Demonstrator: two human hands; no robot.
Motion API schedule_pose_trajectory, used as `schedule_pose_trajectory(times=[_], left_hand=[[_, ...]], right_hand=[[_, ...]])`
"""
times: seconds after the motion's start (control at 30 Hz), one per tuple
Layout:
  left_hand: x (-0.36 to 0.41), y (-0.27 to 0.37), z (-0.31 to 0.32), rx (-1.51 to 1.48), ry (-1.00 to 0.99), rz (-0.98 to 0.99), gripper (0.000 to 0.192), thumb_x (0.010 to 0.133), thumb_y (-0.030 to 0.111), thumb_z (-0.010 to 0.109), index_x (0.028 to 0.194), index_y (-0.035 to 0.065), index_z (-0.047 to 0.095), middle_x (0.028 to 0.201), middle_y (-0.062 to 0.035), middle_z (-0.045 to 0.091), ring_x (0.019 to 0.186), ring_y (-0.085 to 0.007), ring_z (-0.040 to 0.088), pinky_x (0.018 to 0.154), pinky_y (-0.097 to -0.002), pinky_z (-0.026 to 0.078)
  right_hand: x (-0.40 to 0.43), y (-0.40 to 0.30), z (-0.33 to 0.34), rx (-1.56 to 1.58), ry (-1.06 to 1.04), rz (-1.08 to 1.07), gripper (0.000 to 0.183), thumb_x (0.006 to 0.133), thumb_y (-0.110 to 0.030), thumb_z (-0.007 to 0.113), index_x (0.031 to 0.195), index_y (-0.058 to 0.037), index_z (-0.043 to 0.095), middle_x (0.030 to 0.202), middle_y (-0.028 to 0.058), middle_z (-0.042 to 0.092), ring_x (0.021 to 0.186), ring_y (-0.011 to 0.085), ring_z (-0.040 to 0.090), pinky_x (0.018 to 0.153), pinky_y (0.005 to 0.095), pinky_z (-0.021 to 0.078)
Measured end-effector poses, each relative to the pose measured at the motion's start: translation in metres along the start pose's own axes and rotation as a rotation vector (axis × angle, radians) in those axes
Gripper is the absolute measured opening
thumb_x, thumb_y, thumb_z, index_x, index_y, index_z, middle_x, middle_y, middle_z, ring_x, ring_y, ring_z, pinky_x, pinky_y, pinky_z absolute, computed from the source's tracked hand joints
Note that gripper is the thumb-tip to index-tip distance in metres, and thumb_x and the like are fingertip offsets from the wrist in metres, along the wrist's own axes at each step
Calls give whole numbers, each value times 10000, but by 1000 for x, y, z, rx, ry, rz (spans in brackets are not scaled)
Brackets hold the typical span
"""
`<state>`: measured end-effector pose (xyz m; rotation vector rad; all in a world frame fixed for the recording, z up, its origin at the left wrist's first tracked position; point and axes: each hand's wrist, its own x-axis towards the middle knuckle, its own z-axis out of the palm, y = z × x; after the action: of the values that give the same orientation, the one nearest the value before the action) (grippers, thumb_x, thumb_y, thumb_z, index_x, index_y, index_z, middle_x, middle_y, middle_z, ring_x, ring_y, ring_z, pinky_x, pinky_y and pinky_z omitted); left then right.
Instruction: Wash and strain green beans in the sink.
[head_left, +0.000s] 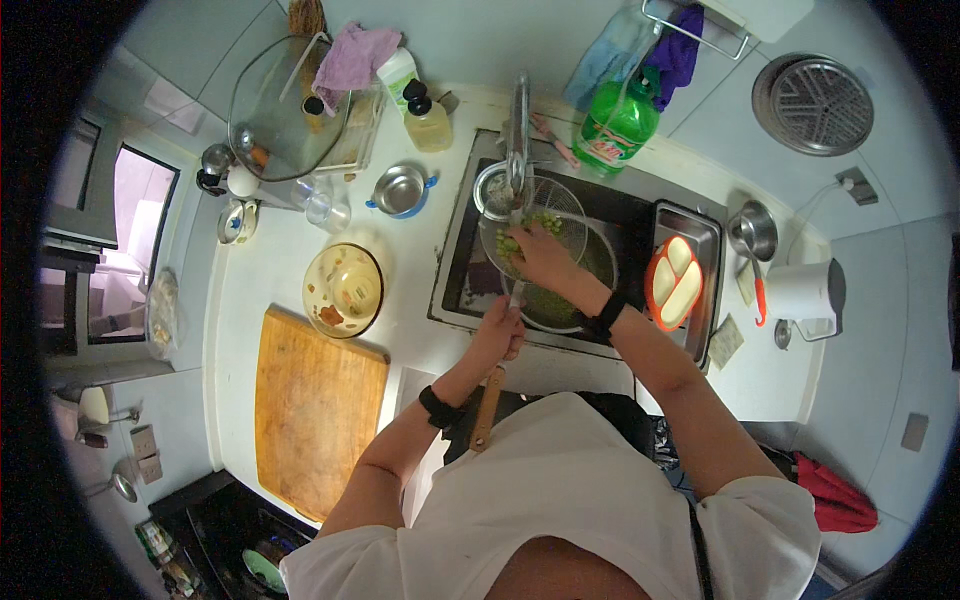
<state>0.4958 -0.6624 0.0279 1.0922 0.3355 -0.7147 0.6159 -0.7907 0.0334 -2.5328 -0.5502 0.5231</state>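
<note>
My left hand (499, 330) grips the handle of a wire mesh strainer (561, 196); the handle's wooden end (487, 412) sticks out below my fist towards my body. The strainer is held over the sink (634, 217), beneath the chrome faucet (519, 127). In its mesh lie small green pieces (551, 221), which look like peas or beans. My right hand (544, 259) reaches into them from the right, its fingertips partly hidden. Under the strainer a round bowl (606, 247) holds liquid with more green bits in it.
On the left counter are a wooden cutting board (319, 420), an amber glass bowl (364, 274) and a small metal pot (399, 190). A steel tray (716, 255) holds a divided dish (673, 281). A green bottle (615, 124) stands behind the sink; a white kettle (802, 292) is right.
</note>
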Motion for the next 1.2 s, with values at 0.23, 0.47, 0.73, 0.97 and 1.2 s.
schedule_pose_trajectory(times=[0.23,0.47,0.73,0.97,1.2], left_hand=[[-5,6,-5,43,13,-42,297,910,239,361,1183,170,269,609,32,378,444,-64,308,384,-212,237],[-5,4,0,50,21,-40,233,906,230,370,1121,170,302,603,28,372,439,-66,308,381,-210,235],[-9,8,5,-11,11,-1,56,903,201,376,940,160,369,596,22,358,430,-66,284,371,-222,226],[-10,-2,-18,42,-17,16,178,910,215,370,1080,168,347,589,22,343,417,-62,275,360,-216,216],[-14,-2,-19,-47,161,-44,211,914,207,322,1059,59,360,574,19,315,440,-75,273,392,-242,229]], right_hand=[[-5,3,-20,-411,171,-42,331,791,-191,535,1096,-88,457,1050,165,451,950,320,476,759,395,435],[10,23,4,-279,189,-287,250,753,-186,561,972,-76,512,922,135,463,878,316,480,721,402,421],[4,12,-13,-223,386,-484,246,778,-178,545,1002,-82,514,995,118,505,882,289,513,720,381,430],[49,49,-76,8,537,-239,298,718,-3,535,1007,-73,516,1041,169,511,983,320,491,778,406,439],[144,126,-66,-294,94,-360,280,728,42,486,996,-32,515,990,158,512,924,319,484,796,394,391]])
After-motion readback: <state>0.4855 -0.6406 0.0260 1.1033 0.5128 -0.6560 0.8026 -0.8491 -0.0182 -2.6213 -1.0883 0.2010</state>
